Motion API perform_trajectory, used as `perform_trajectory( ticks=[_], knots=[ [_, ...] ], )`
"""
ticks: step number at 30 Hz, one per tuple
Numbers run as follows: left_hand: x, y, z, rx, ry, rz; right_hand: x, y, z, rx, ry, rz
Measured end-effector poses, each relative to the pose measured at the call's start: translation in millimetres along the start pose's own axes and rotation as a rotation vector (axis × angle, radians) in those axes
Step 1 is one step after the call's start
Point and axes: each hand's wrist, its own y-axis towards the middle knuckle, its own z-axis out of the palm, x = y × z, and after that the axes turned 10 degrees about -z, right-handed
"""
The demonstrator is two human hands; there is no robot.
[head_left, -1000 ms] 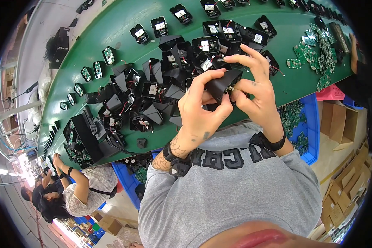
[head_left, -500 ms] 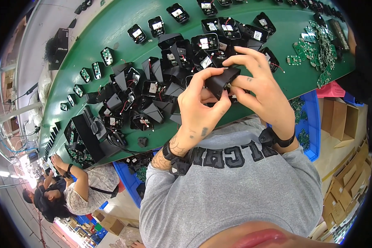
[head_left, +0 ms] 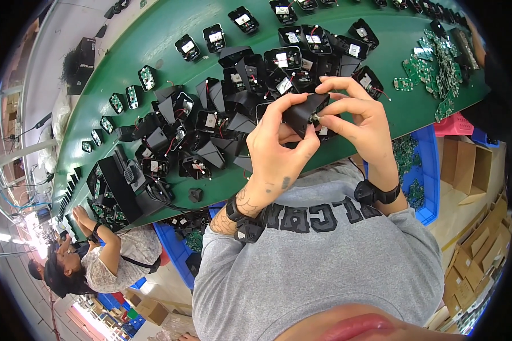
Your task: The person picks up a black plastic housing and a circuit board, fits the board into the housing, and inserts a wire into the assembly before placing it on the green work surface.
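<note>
My left hand (head_left: 280, 133) is closed around a black plastic housing (head_left: 305, 113), thumb below and index finger along its upper edge. The housing is tilted, its open end toward my right hand, with a bit of circuit board just showing there. My right hand (head_left: 363, 119) has thumb and fingertips pinched at that opening; whatever small part they grip is hidden. Beyond both hands lies a heap of similar black housings (head_left: 227, 122), many with white parts and red-and-black wires inside.
Loose green circuit boards (head_left: 438, 74) are piled at the right of the green table (head_left: 170, 71). More housings stand in a curved row along the far side. Blue bins (head_left: 429, 170) sit below the near edge. At the left a co-worker (head_left: 119, 256) works beside a black box (head_left: 118, 190).
My right hand has drawn its fingers in; its thumb now meets the fingertips at the housing's open end. My left hand keeps its hold almost unmoved.
</note>
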Motion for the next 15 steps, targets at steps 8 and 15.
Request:
perform_trajectory(
  ticks=[8, 15],
  knots=[
    [9, 2, 1, 0.005, -0.018, 0.015, -14, -1, -2, 0.001, 0.103, 0.015],
    [9, 1, 3, -0.003, 0.049, 0.050, -18, -3, -1, -0.024, 0.241, 0.066]
  ],
)
